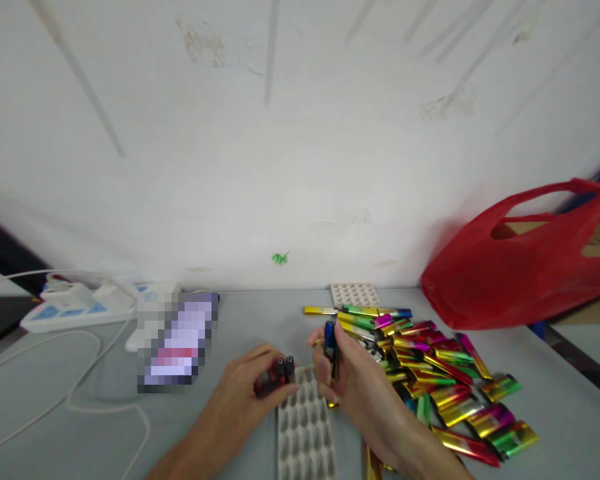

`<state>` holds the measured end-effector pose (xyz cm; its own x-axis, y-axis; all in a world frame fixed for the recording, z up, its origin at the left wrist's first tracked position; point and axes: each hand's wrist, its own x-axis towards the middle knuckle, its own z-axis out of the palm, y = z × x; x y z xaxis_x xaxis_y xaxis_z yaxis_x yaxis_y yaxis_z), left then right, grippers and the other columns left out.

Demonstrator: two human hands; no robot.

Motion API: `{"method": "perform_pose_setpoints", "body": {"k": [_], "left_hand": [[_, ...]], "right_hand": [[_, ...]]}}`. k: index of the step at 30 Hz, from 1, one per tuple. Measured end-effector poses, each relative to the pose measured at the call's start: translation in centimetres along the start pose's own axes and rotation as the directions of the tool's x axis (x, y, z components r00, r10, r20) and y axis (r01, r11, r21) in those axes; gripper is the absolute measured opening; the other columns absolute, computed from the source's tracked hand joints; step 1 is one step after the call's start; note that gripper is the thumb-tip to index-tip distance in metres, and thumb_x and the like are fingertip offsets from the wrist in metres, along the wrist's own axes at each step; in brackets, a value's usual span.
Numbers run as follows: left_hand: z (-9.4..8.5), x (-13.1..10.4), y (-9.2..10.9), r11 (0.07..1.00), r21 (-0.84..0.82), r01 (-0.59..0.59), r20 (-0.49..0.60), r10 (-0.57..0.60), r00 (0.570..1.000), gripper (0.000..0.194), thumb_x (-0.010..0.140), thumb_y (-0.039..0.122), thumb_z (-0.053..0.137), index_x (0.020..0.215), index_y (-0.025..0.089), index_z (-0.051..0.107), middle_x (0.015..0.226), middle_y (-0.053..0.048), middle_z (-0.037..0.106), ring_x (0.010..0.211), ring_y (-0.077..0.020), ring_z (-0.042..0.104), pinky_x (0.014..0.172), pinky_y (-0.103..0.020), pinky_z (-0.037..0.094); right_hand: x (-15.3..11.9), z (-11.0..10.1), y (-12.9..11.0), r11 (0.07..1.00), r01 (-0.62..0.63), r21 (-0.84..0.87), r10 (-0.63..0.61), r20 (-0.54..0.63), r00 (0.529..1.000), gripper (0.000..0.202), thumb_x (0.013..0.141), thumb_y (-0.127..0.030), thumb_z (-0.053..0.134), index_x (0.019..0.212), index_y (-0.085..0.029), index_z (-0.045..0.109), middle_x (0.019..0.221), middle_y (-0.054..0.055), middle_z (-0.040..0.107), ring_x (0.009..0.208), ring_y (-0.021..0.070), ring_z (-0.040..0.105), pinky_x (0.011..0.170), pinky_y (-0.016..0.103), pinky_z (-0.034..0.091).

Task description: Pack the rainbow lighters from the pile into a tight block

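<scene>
White wall fills upper frame; lower center, right hand pinches blue tube upright, left hand clasps two dark tubes, ends toward camera.

White power strip is seen at left, plugs fitted; cable is looped across grey desk. Lit-screen device is set beside strip. Red bag placed right, by wall; green mark noted there.
</scene>
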<state>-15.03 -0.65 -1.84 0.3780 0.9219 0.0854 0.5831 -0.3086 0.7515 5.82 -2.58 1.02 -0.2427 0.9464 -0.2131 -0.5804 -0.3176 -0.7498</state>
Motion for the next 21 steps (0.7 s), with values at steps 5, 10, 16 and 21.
{"method": "perform_pose_setpoints", "body": {"k": [5, 10, 16, 21], "left_hand": [[-0.2, 0.1, 0.2, 1.0, -0.005, 0.006, 0.006, -0.006, 1.0, 0.019, 0.091, 0.038, 0.081, 0.083, 0.022, 0.073, 0.081, 0.0, 0.068, 0.071, -0.0207, 0.063, 0.066, -0.027, 0.044], [-0.1, 0.1, 0.1, 1.0, -0.005, -0.002, -0.004, 0.002, 1.0, 0.019, 0.091, 0.039, 0.08, 0.084, 0.022, 0.074, 0.081, 0.0, 0.069, 0.071, -0.0207, 0.063, 0.066, -0.027, 0.044], [0.0, 0.0, -0.2, 1.0, 0.007, -0.016, -0.007, 0.016, 1.0, 0.021, 0.092, 0.041, 0.08, 0.084, 0.022, 0.073, 0.08, 0.0, 0.068, 0.069, -0.0198, 0.062, 0.065, -0.026, 0.044], [0.1, 0.0, -0.5, 1.0, 0.016, -0.024, 0.005, 0.024, 1.0, 0.021, 0.094, 0.04, 0.08, 0.086, 0.021, 0.074, 0.082, 0.0, 0.068, 0.073, -0.0203, 0.064, 0.068, -0.027, 0.044]], "right_hand": [[-0.2, 0.1, 0.1, 0.995, -0.058, 0.076, 0.053, 0.068, 0.996, 0.06, 0.082, -0.071, 0.087, 0.109, -0.019, 0.074, 0.074, -0.003, 0.049, 0.066, 0.0134, 0.036, 0.055, 0.024, 0.031], [0.0, -0.5, 0.2, 0.972, -0.17, 0.16, 0.151, 0.121, 0.981, 0.054, 0.083, -0.065, 0.086, 0.074, -0.02, 0.057, 0.063, -0.009, 0.036, 0.055, 0.009, 0.024, 0.048, 0.021, 0.018], [0.4, -1.5, 0.7, 0.952, -0.236, 0.193, 0.204, 0.171, 0.964, 0.063, 0.083, -0.065, 0.079, 0.06, -0.025, 0.035, 0.05, -0.014, 0.022, 0.044, 0.0051, 0.009, 0.04, 0.02, 0.007], [0.2, -1.6, 1.0, 0.938, -0.25, 0.241, 0.206, 0.194, 0.959, 0.065, 0.079, -0.06, 0.082, 0.058, -0.026, 0.032, 0.046, -0.015, 0.023, 0.04, 0.0036, 0.011, 0.037, 0.02, 0.009]]}}
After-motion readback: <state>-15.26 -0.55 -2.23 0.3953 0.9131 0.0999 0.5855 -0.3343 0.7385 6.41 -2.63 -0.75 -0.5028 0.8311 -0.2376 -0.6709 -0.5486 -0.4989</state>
